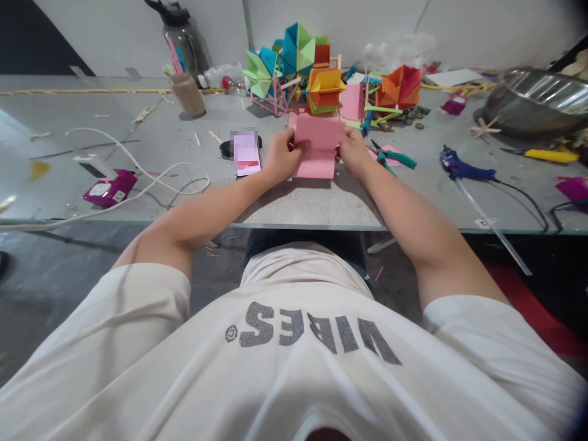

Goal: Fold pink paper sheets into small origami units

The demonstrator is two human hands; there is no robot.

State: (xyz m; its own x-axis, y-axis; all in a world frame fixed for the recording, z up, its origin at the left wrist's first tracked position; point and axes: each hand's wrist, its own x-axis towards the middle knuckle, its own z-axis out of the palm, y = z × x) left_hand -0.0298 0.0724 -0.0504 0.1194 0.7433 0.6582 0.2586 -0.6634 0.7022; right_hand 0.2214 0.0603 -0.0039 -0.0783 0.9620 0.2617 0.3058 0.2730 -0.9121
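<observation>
A pink sheet of paper with crosswise creases is held up over the table's front part. My left hand grips its left edge, thumb on the near face. My right hand pinches its right edge; some of those fingers are hidden behind the paper. Just beyond stand folded paper shapes in green, blue and orange with thin sticks around them. A lit phone lies left of my left hand. Teal-handled pliers rest right of my right hand, on a pink scrap.
A blue glue gun with its cord and a yellow-handled cutter lie to the right, near a metal bowl. To the left are a purple power adapter, a white cable, a cup of sticks and a dark bottle.
</observation>
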